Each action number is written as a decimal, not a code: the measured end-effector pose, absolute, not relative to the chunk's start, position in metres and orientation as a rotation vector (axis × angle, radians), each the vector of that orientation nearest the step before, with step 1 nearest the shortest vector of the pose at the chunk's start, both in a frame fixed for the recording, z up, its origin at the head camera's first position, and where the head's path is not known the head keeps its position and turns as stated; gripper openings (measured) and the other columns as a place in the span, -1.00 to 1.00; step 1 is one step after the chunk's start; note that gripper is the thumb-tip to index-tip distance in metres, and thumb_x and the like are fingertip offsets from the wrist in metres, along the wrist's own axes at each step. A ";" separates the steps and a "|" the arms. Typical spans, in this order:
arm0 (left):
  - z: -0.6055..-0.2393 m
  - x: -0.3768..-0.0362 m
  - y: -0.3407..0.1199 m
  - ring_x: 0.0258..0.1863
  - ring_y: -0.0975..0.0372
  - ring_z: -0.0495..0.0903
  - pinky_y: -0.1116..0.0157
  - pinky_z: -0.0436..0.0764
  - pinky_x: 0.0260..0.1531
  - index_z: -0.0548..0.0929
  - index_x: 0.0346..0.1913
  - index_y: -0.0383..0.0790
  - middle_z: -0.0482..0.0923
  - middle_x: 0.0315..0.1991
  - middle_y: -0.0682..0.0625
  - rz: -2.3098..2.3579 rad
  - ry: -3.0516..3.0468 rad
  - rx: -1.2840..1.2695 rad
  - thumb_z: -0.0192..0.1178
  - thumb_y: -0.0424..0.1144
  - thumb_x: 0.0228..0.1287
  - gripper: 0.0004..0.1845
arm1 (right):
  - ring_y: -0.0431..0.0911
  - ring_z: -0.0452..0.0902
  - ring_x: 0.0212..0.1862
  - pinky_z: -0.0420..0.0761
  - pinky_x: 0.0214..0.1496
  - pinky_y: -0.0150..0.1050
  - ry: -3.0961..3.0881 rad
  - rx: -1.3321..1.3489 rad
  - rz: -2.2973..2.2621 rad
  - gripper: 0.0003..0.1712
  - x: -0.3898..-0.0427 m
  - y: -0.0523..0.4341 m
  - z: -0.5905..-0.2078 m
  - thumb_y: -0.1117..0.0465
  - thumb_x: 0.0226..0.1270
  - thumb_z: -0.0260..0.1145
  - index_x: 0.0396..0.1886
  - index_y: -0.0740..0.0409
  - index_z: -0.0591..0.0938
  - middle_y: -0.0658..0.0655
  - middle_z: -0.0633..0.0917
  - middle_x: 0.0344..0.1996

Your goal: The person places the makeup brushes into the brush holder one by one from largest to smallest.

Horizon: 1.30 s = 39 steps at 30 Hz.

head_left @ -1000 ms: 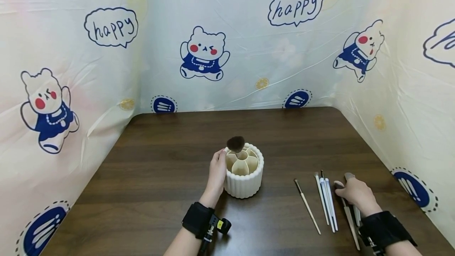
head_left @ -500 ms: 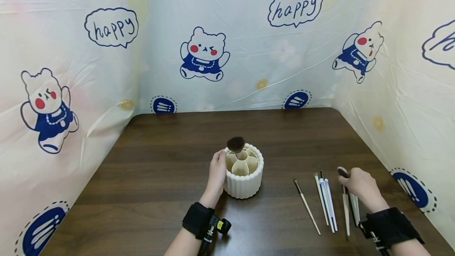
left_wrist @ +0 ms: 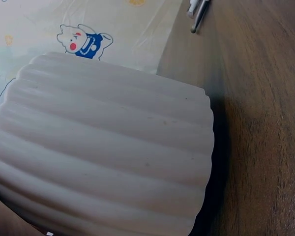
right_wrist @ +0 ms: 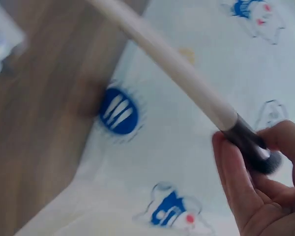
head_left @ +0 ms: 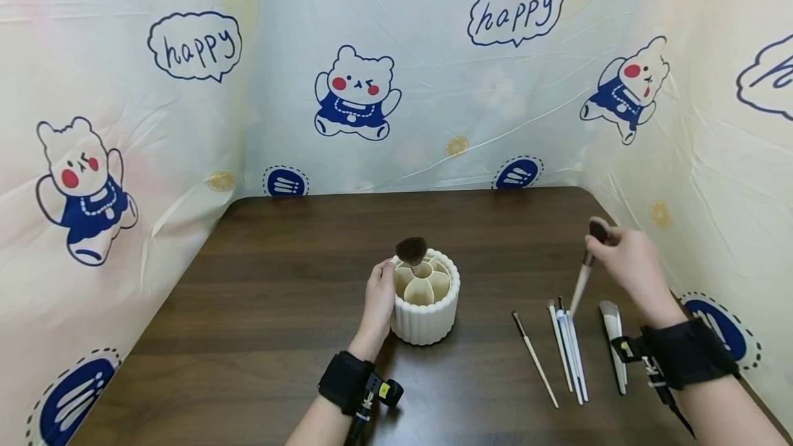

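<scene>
two hands are in view over a dark wooden table [head_left: 297,281]. the right hand [head_left: 626,260] is raised above the table's right side and pinches a makeup brush [head_left: 584,272] near its dark ferrule and bristle end, fingers curled round it; the white handle hangs down and to the left, its tip just above the row of loose brushes [head_left: 568,346] lying on the wood. in the right wrist view the fingertips [right_wrist: 236,167] close on the dark collar beside the bristles, with the handle [right_wrist: 172,59] running away up and left, blurred.

the left hand [head_left: 378,298] rests against the left wall of a white ribbed holder [head_left: 427,319], fingers curved round its side and rim. the holder has petal-shaped compartments; one fluffy dark brush [head_left: 411,251] already stands in a rear compartment, head up. the left wrist view shows only the ribbed wall [left_wrist: 108,157] at close range.

judgement on handling: the held brush looks light and stiff along the handle, smooth and likely a little slippery, with soft bristles that would splay or soil under pressure. the sounder hold is on the ferrule or upper handle, not on the hair. the holder appears rigid, possibly ceramic or plaster; a flat steadying hold on its side suits it.

a further flat tool [head_left: 613,336] lies at the right of the row.
</scene>
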<state>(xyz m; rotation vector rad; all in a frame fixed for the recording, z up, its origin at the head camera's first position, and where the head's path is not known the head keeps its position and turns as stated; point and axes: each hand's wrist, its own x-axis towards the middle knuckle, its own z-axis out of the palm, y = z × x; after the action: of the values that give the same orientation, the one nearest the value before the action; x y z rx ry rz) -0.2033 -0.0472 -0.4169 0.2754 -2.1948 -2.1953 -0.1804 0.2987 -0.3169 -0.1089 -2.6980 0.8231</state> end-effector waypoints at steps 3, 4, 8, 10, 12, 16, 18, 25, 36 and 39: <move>-0.418 -0.204 -0.046 0.40 -0.09 0.21 -0.05 0.19 0.40 0.32 0.32 -0.35 0.26 0.38 -0.28 -2.188 -2.189 0.272 -0.23 -0.10 0.49 -0.49 | -0.21 0.31 -0.53 0.31 -0.57 -0.35 -2.596 -0.094 0.930 -0.59 -0.186 0.285 -0.301 0.12 0.34 0.18 -0.23 0.46 0.66 0.29 0.68 -0.45; -0.418 -0.204 -0.046 0.40 -0.09 0.21 -0.06 0.20 0.39 0.32 0.32 -0.35 0.26 0.37 -0.28 -2.186 -2.189 0.270 -0.23 -0.10 0.49 -0.49 | -0.24 0.34 -0.49 0.34 -0.53 -0.38 -2.564 -0.090 0.984 -0.59 -0.188 0.279 -0.297 0.10 0.35 0.18 -0.21 0.44 0.66 0.20 0.71 -0.45; -0.417 -0.205 -0.046 0.40 -0.09 0.20 -0.05 0.19 0.40 0.32 0.32 -0.34 0.26 0.38 -0.27 -2.197 -2.185 0.284 -0.23 -0.09 0.49 -0.49 | -0.38 0.42 -0.38 0.43 -0.39 -0.51 -2.432 -0.063 1.230 -0.57 -0.197 0.253 -0.286 0.05 0.34 0.21 -0.12 0.38 0.65 -0.31 0.61 -0.51; -0.416 -0.204 -0.046 0.41 -0.09 0.19 -0.06 0.19 0.40 0.31 0.33 -0.33 0.25 0.39 -0.26 -2.201 -2.187 0.290 -0.24 -0.09 0.49 -0.49 | -0.43 0.45 -0.36 0.45 -0.33 -0.57 -2.363 -0.029 1.335 -0.59 -0.201 0.238 -0.285 0.06 0.33 0.24 -0.12 0.36 0.65 -0.45 0.53 -0.53; -0.416 -0.204 -0.046 0.42 -0.08 0.18 -0.06 0.18 0.40 0.31 0.34 -0.32 0.24 0.39 -0.25 -2.207 -2.189 0.294 -0.24 -0.08 0.49 -0.49 | -0.46 0.50 -0.35 0.49 -0.28 -0.62 -2.300 0.011 1.429 -0.61 -0.205 0.224 -0.286 0.09 0.31 0.27 -0.11 0.37 0.63 -0.42 0.58 -0.50; -0.415 -0.203 -0.047 0.42 -0.09 0.17 -0.06 0.17 0.41 0.29 0.34 -0.32 0.22 0.40 -0.25 -2.210 -2.196 0.296 -0.24 -0.08 0.50 -0.48 | -0.49 0.55 -0.34 0.54 -0.22 -0.63 -2.211 0.072 1.612 -0.61 -0.211 0.198 -0.293 0.16 0.28 0.31 -0.09 0.43 0.61 -0.32 0.65 -0.46; -0.416 -0.203 -0.047 0.43 -0.09 0.16 -0.06 0.17 0.41 0.29 0.34 -0.33 0.21 0.41 -0.26 -2.217 -2.196 0.297 -0.24 -0.08 0.50 -0.48 | -0.49 0.56 -0.32 0.54 -0.21 -0.63 -2.205 0.089 1.669 -0.61 -0.214 0.187 -0.298 0.18 0.27 0.31 -0.06 0.44 0.61 -0.33 0.64 -0.44; -0.417 -0.202 -0.047 0.41 -0.11 0.17 -0.08 0.18 0.40 0.28 0.35 -0.36 0.21 0.40 -0.29 -2.208 -2.196 0.282 -0.25 -0.09 0.50 -0.48 | -0.45 0.54 -0.33 0.52 -0.27 -0.58 -2.284 0.092 1.750 -0.65 -0.219 0.163 -0.322 0.22 0.26 0.32 -0.07 0.41 0.64 -0.18 0.68 -0.39; -0.415 -0.201 -0.046 0.40 -0.11 0.20 -0.06 0.20 0.39 0.29 0.34 -0.38 0.24 0.38 -0.30 -2.203 -2.177 0.286 -0.23 -0.09 0.50 -0.47 | -0.31 0.51 -0.38 0.52 -0.32 -0.50 -2.416 0.149 1.689 -0.76 -0.219 0.138 -0.360 0.25 0.20 0.37 -0.21 0.34 0.69 0.25 0.72 -0.28; -0.417 -0.202 -0.046 0.40 -0.11 0.20 -0.06 0.20 0.39 0.30 0.33 -0.38 0.25 0.38 -0.30 -2.203 -2.175 0.285 -0.23 -0.10 0.49 -0.48 | -0.31 0.52 -0.39 0.52 -0.34 -0.50 -2.442 0.161 1.670 -0.76 -0.219 0.133 -0.365 0.26 0.18 0.38 -0.20 0.34 0.69 0.26 0.72 -0.28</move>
<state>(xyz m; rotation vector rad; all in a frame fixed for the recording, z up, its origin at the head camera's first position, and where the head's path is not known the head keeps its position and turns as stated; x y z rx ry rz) -0.2025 -0.0459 -0.4172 0.2851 -2.1748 -2.2028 -0.2192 0.1333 -0.3655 0.1606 -2.4424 1.6702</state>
